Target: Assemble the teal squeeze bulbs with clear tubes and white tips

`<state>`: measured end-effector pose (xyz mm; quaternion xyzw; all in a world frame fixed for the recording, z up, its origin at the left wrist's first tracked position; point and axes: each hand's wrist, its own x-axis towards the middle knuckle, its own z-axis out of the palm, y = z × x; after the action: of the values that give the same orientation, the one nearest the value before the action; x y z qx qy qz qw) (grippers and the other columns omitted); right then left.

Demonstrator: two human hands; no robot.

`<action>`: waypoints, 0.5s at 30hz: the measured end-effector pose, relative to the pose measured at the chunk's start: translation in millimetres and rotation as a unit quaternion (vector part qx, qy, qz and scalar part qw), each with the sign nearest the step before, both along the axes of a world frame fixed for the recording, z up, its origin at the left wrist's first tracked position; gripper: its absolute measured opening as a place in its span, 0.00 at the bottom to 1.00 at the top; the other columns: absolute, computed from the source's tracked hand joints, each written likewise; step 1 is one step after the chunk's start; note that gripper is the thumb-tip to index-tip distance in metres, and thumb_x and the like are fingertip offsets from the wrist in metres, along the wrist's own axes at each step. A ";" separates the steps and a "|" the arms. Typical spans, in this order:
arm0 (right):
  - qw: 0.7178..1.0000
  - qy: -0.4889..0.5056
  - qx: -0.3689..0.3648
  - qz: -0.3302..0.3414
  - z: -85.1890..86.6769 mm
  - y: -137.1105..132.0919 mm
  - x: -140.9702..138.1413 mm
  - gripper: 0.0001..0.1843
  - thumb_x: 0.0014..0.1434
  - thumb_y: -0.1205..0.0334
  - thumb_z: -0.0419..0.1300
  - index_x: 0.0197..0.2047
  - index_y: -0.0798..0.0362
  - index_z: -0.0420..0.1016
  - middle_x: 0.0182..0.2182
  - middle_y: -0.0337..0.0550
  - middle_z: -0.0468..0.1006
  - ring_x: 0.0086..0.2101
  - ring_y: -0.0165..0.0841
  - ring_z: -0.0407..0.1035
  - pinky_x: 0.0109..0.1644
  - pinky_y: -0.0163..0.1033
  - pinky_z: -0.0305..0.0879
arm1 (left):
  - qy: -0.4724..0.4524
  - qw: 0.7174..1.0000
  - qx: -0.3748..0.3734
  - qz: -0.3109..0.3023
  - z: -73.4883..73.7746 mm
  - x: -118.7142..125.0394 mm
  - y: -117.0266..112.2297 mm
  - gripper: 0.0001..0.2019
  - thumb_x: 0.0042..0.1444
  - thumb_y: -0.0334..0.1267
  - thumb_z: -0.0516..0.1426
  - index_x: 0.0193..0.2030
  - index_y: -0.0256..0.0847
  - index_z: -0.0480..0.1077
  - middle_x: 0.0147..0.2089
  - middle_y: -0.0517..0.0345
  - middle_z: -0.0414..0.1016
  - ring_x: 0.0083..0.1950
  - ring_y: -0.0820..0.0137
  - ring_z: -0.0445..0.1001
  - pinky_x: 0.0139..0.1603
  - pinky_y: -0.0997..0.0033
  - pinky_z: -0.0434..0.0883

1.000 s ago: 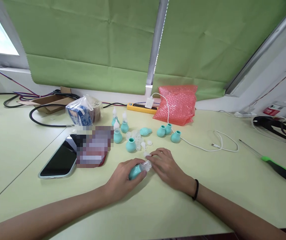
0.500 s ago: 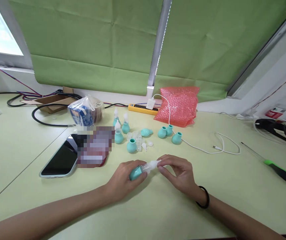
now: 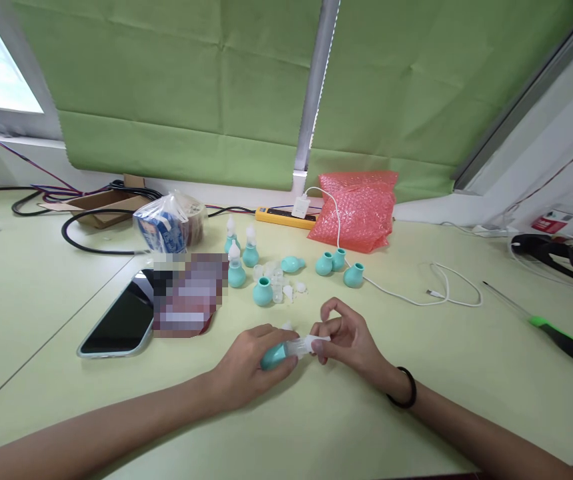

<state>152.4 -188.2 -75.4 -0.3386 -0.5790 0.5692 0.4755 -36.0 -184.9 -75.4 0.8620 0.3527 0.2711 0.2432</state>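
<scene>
My left hand [image 3: 246, 363] is wrapped round the teal bulb of a nasal aspirator [image 3: 275, 356], which lies nearly level just above the table. Its clear tube [image 3: 296, 347] points right, towards my right hand [image 3: 349, 340]. Between the thumb and bent fingers of that hand is the white nozzle tip [image 3: 317, 342], at the end of the tube; the index finger is raised. A small white piece [image 3: 287, 326] shows just beyond my left fingers. Further back stand several assembled aspirators [image 3: 237, 272], loose teal bulbs [image 3: 263, 292] and clear and white parts [image 3: 277, 287].
A phone [image 3: 116, 320] and a blurred reddish packet [image 3: 191, 297] lie to the left. Behind are a bagged blue item [image 3: 166, 223], a yellow power strip [image 3: 283, 218] and a pink bubble-wrap bag [image 3: 356, 210]. A white cable [image 3: 411, 303] and a screwdriver [image 3: 561, 340] lie on the right.
My right fingers have shifted along the white tip, with the index finger now lifted. The aspirator has tilted to level, its tip lower. A small white piece now shows beyond my left fingers.
</scene>
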 end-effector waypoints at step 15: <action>0.995 -0.085 -0.048 -0.006 1.8 0.8 3.6 0.08 0.38 0.66 0.66 0.27 0.57 0.77 0.22 0.41 0.75 0.21 0.27 0.68 0.23 0.31 0.67 | -0.003 0.995 0.096 -0.019 -8.0 -3.0 -0.7 0.12 0.55 0.38 0.49 0.40 0.36 0.70 0.24 0.55 0.68 0.25 0.72 0.65 0.25 0.75 0.61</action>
<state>155.9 -187.4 -73.6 -0.4118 -0.5875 0.5622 0.4113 -39.1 -185.6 -83.4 0.8873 0.3076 0.3015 0.1650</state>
